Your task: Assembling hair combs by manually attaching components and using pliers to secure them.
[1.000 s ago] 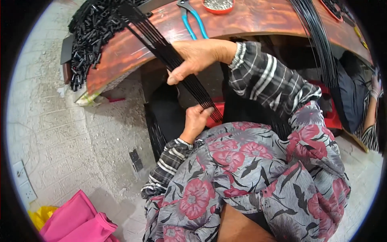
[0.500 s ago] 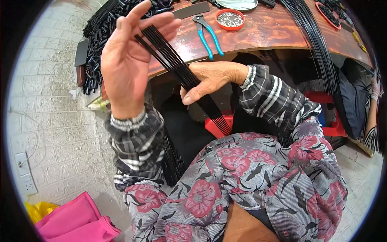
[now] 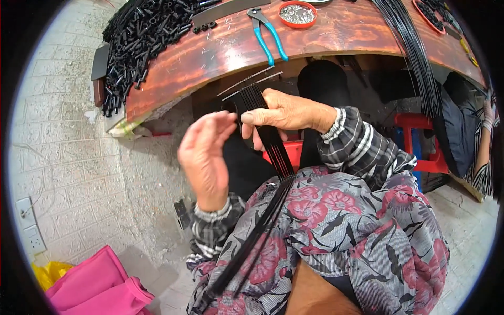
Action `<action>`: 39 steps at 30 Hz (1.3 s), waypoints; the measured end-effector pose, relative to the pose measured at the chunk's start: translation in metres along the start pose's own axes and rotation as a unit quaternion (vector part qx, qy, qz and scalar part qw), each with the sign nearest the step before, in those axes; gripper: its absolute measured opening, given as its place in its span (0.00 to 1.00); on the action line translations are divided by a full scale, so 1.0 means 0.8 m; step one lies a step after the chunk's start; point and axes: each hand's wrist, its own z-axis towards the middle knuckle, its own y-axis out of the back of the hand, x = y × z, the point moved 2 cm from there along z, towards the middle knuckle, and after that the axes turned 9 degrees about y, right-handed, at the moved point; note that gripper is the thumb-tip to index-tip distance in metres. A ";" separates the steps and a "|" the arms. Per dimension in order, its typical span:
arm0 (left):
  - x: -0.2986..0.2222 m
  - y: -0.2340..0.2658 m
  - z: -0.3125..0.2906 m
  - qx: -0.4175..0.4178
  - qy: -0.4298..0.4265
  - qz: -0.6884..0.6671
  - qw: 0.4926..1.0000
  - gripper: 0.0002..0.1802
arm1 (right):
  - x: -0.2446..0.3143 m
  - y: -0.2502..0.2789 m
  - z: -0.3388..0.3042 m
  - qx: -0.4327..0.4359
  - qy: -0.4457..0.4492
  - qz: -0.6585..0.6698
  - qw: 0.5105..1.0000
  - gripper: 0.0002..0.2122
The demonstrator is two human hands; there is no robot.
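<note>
My right hand (image 3: 286, 113) is closed round a bundle of thin black cords (image 3: 273, 149), its thumb lying across them. Their upper ends fan out side by side above the thumb, below the table edge. The lower lengths bend at my lap and trail toward the lower left, blurred. Just left of the bundle, my left hand (image 3: 207, 152) is raised with fingers extended and slightly bent. It is smeared by motion, and nothing shows in it. Two thin pale strips (image 3: 247, 80) lie close to the cords' upper ends; what they belong to I cannot tell.
On the wooden table (image 3: 336, 37) are a heap of black tubular parts (image 3: 152, 39), blue-handled pliers (image 3: 268, 34) and a red dish (image 3: 297, 24) of small metal pieces. More black cords (image 3: 409, 47) hang over its edge. A red stool (image 3: 420, 142) and another person's arm (image 3: 484, 142) are at right.
My left hand has come down from beside the cords' upper ends to their left side. My right hand still grips the bundle, which now stands steeper, its lower lengths across my lap.
</note>
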 end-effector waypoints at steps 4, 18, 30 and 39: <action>0.023 -0.019 0.016 0.100 0.103 -0.079 0.986 0.10 | 0.003 -0.005 0.007 0.015 -0.001 0.014 1.000 0.22; 0.015 -0.019 0.022 0.022 0.051 -0.071 0.996 0.07 | -0.016 -0.006 0.022 0.071 0.068 -0.001 0.995 0.22; 0.017 -0.023 0.026 0.017 0.077 -0.067 0.995 0.08 | -0.014 -0.008 0.018 0.040 0.060 0.014 0.997 0.24; 0.006 -0.020 0.024 0.007 0.053 -0.054 0.997 0.10 | -0.002 -0.011 0.025 0.021 0.031 0.048 0.998 0.22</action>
